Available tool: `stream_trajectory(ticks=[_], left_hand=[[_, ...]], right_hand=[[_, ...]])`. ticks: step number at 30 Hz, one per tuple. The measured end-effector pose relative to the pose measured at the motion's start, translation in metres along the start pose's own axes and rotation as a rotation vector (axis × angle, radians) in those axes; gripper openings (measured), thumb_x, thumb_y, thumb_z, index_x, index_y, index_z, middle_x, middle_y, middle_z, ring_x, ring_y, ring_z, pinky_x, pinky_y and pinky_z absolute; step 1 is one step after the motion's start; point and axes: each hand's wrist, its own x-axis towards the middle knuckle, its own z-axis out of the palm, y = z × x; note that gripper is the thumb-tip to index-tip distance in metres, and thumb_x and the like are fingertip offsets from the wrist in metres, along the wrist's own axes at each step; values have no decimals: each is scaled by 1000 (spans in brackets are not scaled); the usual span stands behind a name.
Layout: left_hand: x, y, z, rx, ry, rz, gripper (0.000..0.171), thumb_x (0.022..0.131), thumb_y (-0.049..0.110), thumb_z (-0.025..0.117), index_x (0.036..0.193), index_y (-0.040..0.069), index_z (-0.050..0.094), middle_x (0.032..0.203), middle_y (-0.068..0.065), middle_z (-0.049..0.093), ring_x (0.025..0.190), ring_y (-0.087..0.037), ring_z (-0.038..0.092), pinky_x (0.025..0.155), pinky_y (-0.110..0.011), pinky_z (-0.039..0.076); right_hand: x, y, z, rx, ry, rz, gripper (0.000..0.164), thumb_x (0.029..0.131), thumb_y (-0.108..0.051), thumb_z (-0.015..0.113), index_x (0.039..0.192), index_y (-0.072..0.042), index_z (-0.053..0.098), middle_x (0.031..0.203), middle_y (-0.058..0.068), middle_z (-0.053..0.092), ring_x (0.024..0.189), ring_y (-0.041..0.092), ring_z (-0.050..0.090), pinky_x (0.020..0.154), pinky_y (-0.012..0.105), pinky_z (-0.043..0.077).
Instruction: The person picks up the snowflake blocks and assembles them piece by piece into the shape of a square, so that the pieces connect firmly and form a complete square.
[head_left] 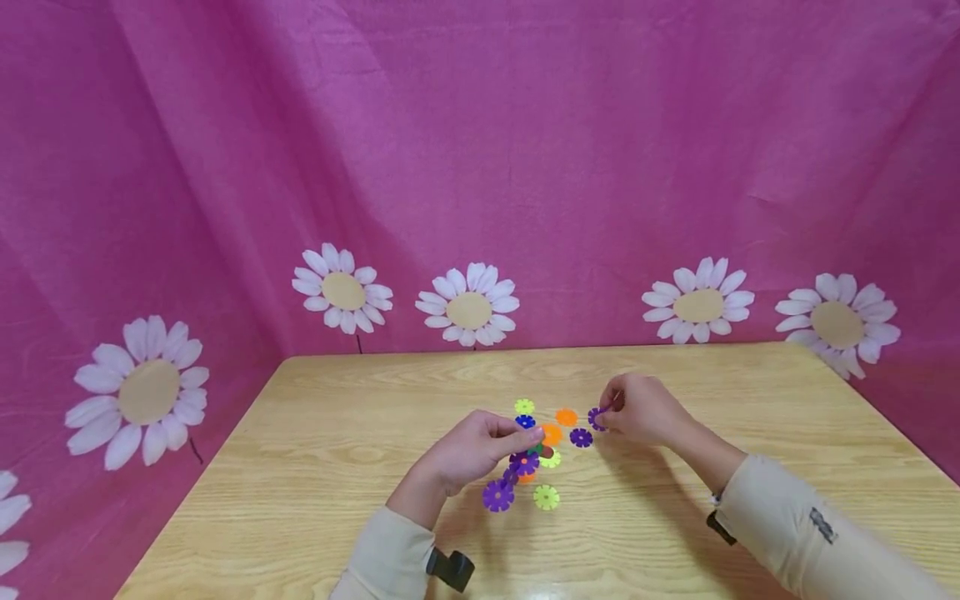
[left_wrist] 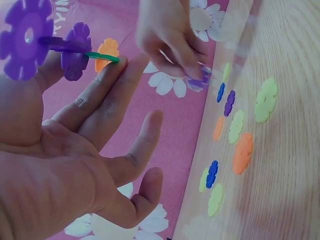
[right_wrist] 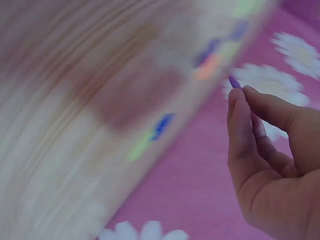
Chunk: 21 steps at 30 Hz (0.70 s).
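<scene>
My left hand [head_left: 471,454] holds a small chain of slotted, flower-shaped plastic discs above the table. Two purple discs [left_wrist: 27,40], a green disc [left_wrist: 107,57] seen edge-on and an orange disc [left_wrist: 106,52] make up this chain; the left fingertips are at the green one. Off to the right, my right hand [head_left: 643,410] pinches a single purple disc [right_wrist: 234,82] between thumb and fingertip. In the head view, a gap separates that disc from the chain. Part of the chain is hidden behind the left fingers.
Several loose discs lie on the wooden table [head_left: 300,483], among them an orange disc [head_left: 566,417], a purple disc [head_left: 581,437], a yellow-green disc [head_left: 547,497] and a blue disc [left_wrist: 212,174]. A pink curtain [head_left: 525,167] with white daisies hangs behind the table's far edge.
</scene>
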Motion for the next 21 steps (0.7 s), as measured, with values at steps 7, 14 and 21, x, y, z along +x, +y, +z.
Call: stream_trajectory(ticks=[7,14,21], left_hand=[[0,0,2,-4,32,25,37,96,45,63,107,13,79,108,-1,75,101,-14,56,94,-42,41],[1,-1,7,-44,62,74,38,98,43,62,109,11,78,112,-2,74,108,-14,61,102,-43,44],[2,2,8,-2,92,68,39,96,45,64,109,11,78,107,-1,73,99,-15,60,94,-44,48]], right_hand=[[-43,-24,-9,333,89,-63,16,89,-17,76,98,-4,73,84,5,73,72,14,71,64,26,57],[-65,-40,-2,437,132,-128,17,90,-21,75,97,-6,75,88,7,77,73,9,73,68,26,59],[-65,-46,3,483,133,-168,14,91,-19,74,97,-6,75,90,6,77,75,9,74,70,26,60]])
